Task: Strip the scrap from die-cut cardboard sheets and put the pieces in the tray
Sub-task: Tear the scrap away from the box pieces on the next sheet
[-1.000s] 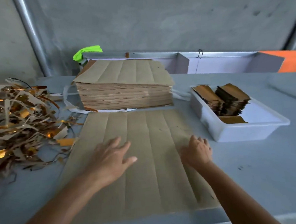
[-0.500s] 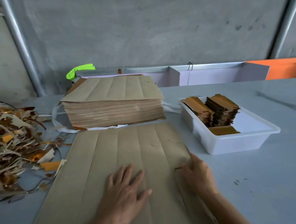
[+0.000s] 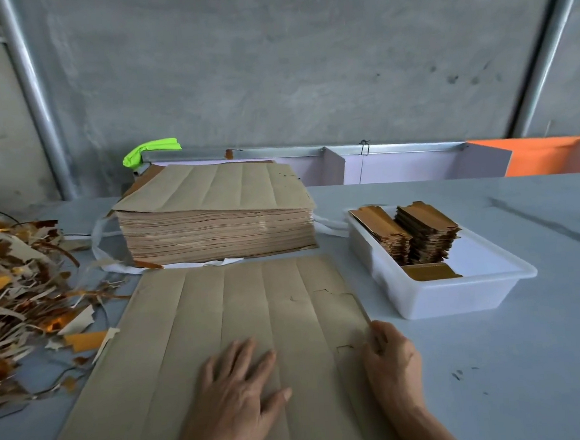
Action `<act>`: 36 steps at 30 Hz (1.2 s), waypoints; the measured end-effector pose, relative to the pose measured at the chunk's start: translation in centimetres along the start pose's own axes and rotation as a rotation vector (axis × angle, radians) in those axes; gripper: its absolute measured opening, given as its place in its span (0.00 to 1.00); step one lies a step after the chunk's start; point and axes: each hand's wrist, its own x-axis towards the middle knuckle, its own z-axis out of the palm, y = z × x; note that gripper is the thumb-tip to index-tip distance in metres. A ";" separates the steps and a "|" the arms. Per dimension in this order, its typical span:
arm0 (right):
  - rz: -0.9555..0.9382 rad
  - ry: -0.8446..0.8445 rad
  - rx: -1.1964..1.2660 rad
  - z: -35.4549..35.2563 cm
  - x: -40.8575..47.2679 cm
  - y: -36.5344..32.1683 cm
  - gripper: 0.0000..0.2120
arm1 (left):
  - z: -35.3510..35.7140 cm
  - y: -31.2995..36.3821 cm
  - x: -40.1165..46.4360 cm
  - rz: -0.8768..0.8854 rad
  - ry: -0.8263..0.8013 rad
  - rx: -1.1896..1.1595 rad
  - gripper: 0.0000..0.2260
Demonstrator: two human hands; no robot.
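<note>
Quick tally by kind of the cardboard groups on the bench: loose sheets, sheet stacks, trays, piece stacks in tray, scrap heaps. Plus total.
Loose die-cut sheet under the left hand and right hand: 1
Sheet stack: 1
White tray: 1
Upright piece stacks in the tray: 2
Scrap heap: 1
Total: 6

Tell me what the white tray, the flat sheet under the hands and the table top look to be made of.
White tray: probably plastic; smooth, slightly translucent walls with a moulded rolled rim.
Flat sheet: thin brown cardboard, matte, with parallel score lines and die-cut nicks near its right edge.
Table top: unclear; a smooth pale grey surface with a faint sheen and dark scuffs, possibly laminate or painted board.
</note>
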 end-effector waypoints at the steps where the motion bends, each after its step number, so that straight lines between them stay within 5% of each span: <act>1: 0.001 0.008 0.010 -0.1 0.1 -0.2 0.10 | -0.2 0.0 0.0 -0.003 0.006 0.000 0.26; 6: 0.055 -0.056 0.114 -2.8 1.7 -1.1 0.16 | 0.1 -0.1 0.2 -0.019 0.042 -0.074 0.32; 10: 0.238 -0.349 0.190 -5.8 2.9 -0.9 0.15 | 1.3 -0.3 0.4 -0.017 0.025 -0.075 0.39; 14: 0.302 -0.564 0.197 -7.3 2.7 0.0 0.05 | 1.8 -0.6 0.6 -0.016 0.014 -0.038 0.31; 18: 0.369 -0.706 0.357 -7.5 2.2 1.0 0.10 | 1.9 -0.6 0.7 -0.019 0.012 -0.056 0.40; 30: 0.424 -0.752 0.729 -6.1 0.7 -0.3 0.13 | 0.4 -0.1 -0.1 -0.018 0.088 -0.091 0.32; 33: 0.428 -0.757 0.704 -5.9 0.4 -0.9 0.19 | -2.2 1.7 -1.0 -0.006 0.242 -0.454 0.45; 36: 0.427 -0.758 0.722 -5.9 0.2 -1.1 0.20 | -4.5 4.3 -1.9 0.140 0.295 -0.801 0.42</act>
